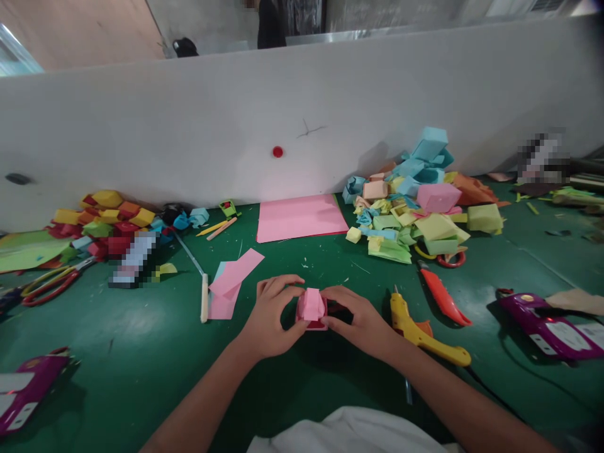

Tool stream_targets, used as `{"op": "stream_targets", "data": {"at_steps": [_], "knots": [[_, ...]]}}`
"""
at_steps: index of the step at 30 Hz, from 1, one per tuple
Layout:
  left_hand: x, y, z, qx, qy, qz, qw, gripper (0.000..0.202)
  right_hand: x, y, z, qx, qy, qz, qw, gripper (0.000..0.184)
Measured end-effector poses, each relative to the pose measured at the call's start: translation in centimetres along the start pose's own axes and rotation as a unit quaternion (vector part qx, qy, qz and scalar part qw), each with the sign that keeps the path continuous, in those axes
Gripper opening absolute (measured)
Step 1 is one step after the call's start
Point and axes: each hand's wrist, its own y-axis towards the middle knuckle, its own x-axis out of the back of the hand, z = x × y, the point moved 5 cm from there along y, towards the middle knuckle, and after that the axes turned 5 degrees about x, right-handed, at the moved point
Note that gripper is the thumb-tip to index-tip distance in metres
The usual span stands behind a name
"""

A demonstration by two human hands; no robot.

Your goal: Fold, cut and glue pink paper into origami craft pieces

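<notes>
Close in front of me, a small folded pink paper box (312,308) sits between my two hands, with a paler pink strip or flap standing up over its top. From the left, my left hand (276,318) curls its thumb and fingers against the box's side. On the other side my right hand (356,318) pinches the box with thumb and forefinger; its lower fingers are partly hidden. Cut pink paper strips (231,286) lie left of my left hand, beside a wooden-handled tool (204,299). A yellow glue gun (419,333) rests just beyond my right forearm.
Pink paper sheets (302,217) lie by the white partition (198,132). Piles of folded paper shapes stand left (108,214) and right (415,207). A red-handled cutter (443,296), scissors (51,286) and purple devices (552,324) are spread over the green table (141,358).
</notes>
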Motion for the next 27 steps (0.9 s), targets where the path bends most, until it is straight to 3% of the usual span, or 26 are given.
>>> {"op": "stream_targets", "data": {"at_steps": [11, 27], "knots": [[1.2, 0.1, -0.5, -0.022, 0.044, 0.009, 0.999, 0.033, -0.1, -0.2, -0.2, 0.022, -0.006, 0.006, 1.0, 0.041], [-0.5, 0.2, -0.6, -0.013, 0.052, 0.031, 0.998, 0.032, -0.1, -0.3, -0.2, 0.019, 0.017, 0.004, 1.0, 0.044]]}}
